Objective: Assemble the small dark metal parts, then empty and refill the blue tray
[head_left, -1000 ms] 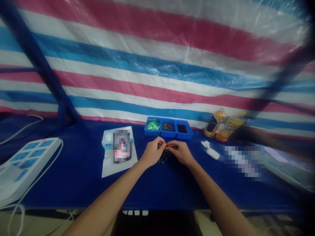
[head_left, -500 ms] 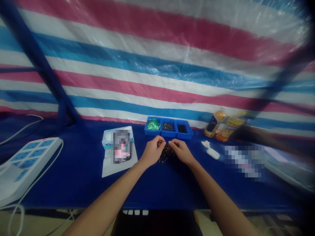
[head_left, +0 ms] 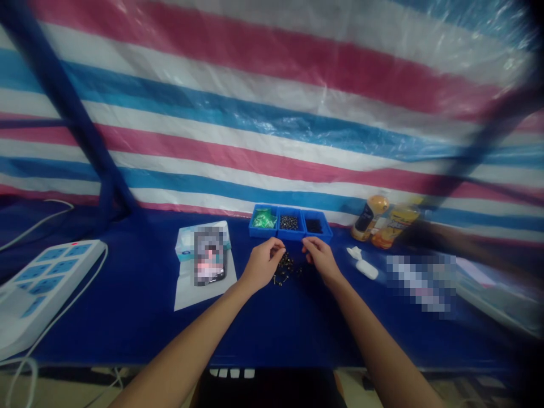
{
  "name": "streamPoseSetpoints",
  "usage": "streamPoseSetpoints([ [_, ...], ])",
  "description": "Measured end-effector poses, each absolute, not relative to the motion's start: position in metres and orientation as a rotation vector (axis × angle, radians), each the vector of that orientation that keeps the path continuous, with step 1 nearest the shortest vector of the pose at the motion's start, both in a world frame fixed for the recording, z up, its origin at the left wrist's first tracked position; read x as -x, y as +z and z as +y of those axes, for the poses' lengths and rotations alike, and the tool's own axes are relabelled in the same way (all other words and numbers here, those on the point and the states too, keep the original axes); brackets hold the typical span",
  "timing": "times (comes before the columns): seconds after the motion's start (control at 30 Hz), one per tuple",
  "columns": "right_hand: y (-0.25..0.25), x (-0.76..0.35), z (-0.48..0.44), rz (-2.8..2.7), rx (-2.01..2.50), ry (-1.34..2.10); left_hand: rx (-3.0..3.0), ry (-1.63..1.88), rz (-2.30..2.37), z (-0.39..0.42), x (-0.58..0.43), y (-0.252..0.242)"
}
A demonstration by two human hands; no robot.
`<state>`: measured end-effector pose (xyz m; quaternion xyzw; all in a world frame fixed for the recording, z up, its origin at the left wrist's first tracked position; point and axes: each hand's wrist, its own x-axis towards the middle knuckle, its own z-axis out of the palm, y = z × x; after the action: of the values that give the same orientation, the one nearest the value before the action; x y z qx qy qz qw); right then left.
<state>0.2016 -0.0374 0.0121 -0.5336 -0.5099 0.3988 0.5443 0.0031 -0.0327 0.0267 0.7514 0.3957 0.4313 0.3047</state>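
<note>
Striped sheet: red, white and blue plastic (head_left: 272, 150) hangs behind the blue table (head_left: 272, 334), far beyond the small pile, which is my landmark.
Small pile: many dark and brass-coloured small parts (head_left: 284, 273) lie loose on the table between your two hands; their exact shape is too small to tell.
Left hand: your left hand (head_left: 262, 265) is at the left edge of the pile, with thumb and index finger nearly meeting; whether they have a part between them, I cannot tell.
Right hand: your right hand (head_left: 321, 262) is to the right of the pile, its fingers bent and the tips close to the thumb; I cannot tell if something is held there.
Blue trays: beyond the pile stand the tray of green packets (head_left: 262, 232), the tray of shiny bits (head_left: 290, 233) and the tray of black bits (head_left: 326, 234), side by side.
Weight and feel: each part is probably very light, stiff and smooth, so it may slip or roll rather than break.
Where to hold: I would advise you to take one part from the loose edge of the pile, across its middle, with only the fingertips and a gentle pinch.
</note>
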Motion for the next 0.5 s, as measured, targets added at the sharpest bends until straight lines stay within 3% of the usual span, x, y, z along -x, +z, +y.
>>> streamPoseSetpoints([
  [0.2, 0.019, -0.186, -0.051, -1.581, 1.155, 0.958, -2.108, 1.083, 0.963, -0.035, -0.005, 0.024],
  [0.5, 0.019, -0.185, -0.052, -1.663, 1.177, 0.949, -2.041, 1.146, 0.978, -0.034, -0.005, 0.024],
])
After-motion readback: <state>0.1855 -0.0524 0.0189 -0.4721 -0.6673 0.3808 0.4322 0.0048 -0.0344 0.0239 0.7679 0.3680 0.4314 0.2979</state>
